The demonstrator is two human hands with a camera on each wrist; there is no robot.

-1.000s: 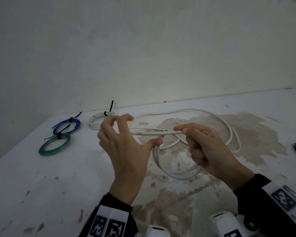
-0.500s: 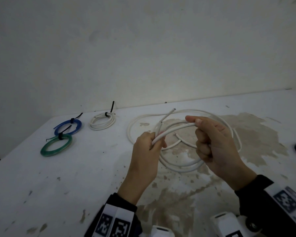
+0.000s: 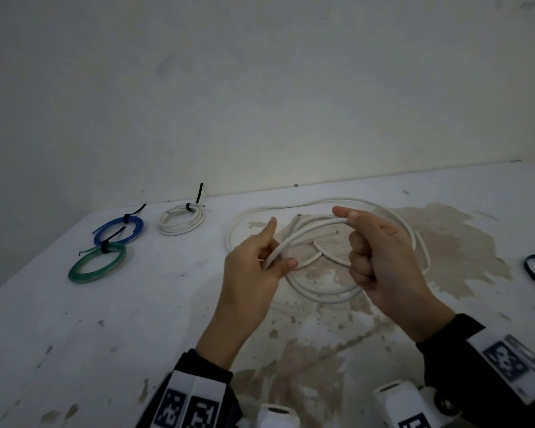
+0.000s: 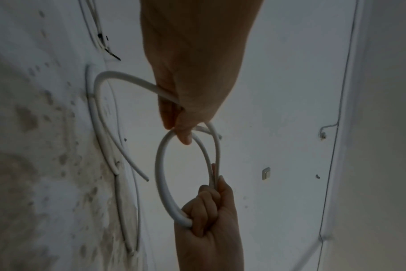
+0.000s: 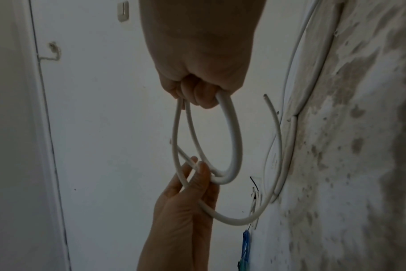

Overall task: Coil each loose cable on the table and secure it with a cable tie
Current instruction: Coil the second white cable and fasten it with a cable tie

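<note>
Smooth round white cable (image 3: 309,231) looped, left hand (image 3: 254,270) pinching, right hand (image 3: 380,257) gripping, probably tightly

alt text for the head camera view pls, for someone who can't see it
Two hands hold a loose white cable above a stained white table, the left hand pinching its strands and the right hand gripping the top of a loop. Far left lie three finished coils, blue, green and white, each bound with a black cable tie.
</note>
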